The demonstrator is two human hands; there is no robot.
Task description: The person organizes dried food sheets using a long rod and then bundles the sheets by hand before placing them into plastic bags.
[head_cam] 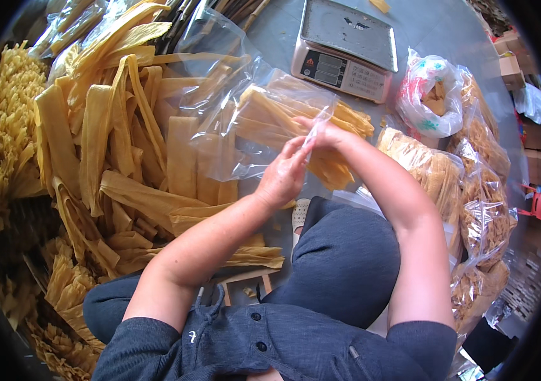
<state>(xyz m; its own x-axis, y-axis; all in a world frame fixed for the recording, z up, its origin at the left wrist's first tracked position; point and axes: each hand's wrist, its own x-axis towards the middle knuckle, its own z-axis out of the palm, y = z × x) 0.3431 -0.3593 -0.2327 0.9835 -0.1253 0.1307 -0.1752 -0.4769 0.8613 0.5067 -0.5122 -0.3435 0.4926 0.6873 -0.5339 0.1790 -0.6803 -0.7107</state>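
Observation:
A clear plastic bag is spread out in front of me, its far end lying over the pile at left. Pale yellow folded strips, apparently dried tofu skin, lie partly inside it, and their ruffled ends stick out at the right. My left hand pinches the edge of the bag between thumb and fingers. Close beside it, my right hand is at the bag's mouth, its fingertips behind the film against the strips. Plastic and glare hide how firmly those fingers close.
A large pile of loose tofu-skin strips fills the left side. Ahead stands a digital scale. Filled clear bags line the right, next to a printed plastic bag. Dark sticks lie at the far left.

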